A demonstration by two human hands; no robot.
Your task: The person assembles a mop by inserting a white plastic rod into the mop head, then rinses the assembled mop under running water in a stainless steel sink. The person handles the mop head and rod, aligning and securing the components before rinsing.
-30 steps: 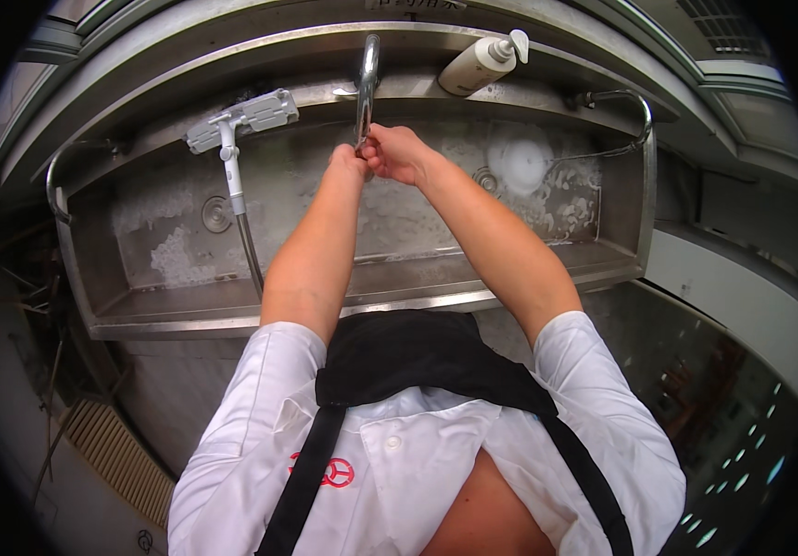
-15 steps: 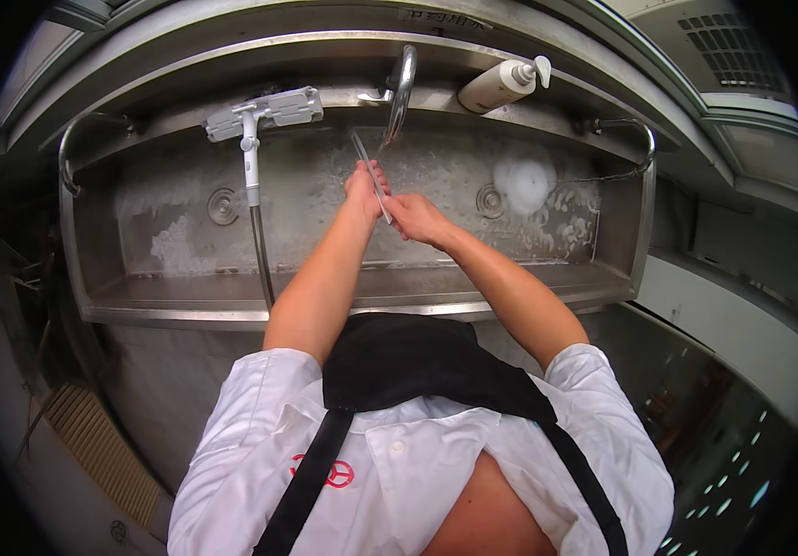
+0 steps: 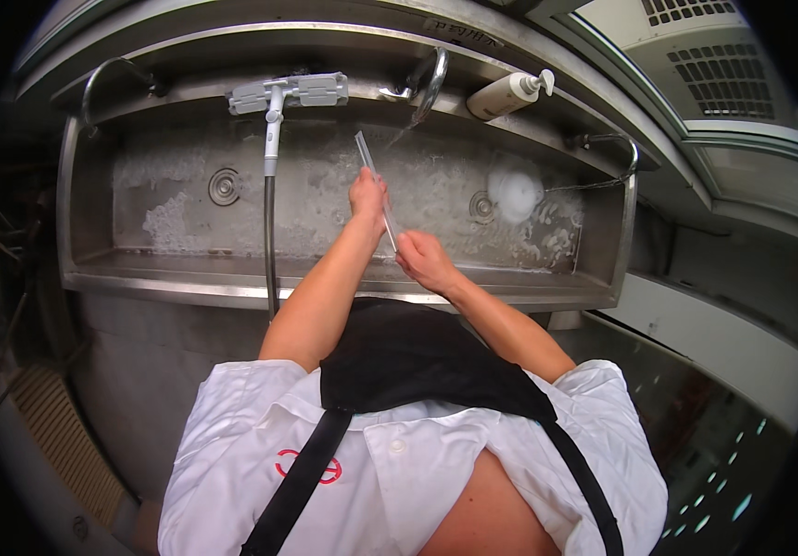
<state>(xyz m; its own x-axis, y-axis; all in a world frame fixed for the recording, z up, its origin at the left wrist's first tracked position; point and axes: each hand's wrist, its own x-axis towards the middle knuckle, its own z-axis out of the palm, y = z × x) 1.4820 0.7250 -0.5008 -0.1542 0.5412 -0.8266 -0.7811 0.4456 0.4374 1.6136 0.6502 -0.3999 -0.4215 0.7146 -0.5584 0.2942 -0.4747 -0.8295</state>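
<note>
Over the middle of a long metal sink (image 3: 278,222), I hold a thin, pale strip-like thing (image 3: 365,150), seen nearly edge-on; its exact kind does not show. My left hand (image 3: 367,196) is closed around its middle, with the fingers partly hidden. At the nearer end, my right hand (image 3: 425,261) has its fingers bent against the strip. The far end points toward a curved chrome tap (image 3: 439,82), from which a thin stream of water runs past the strip.
A mop with a grey-white flat head (image 3: 288,93) leans across the sink left of my arms. A pump bottle (image 3: 506,95) lies tilted on the back ledge. White foam (image 3: 515,195) sits by the right drain. Another tap (image 3: 623,148) runs at the right end.
Both hands have come nearer to my body with the strip. My right hand has slid away from the left, so more of the strip shows. The view has shifted slightly.
</note>
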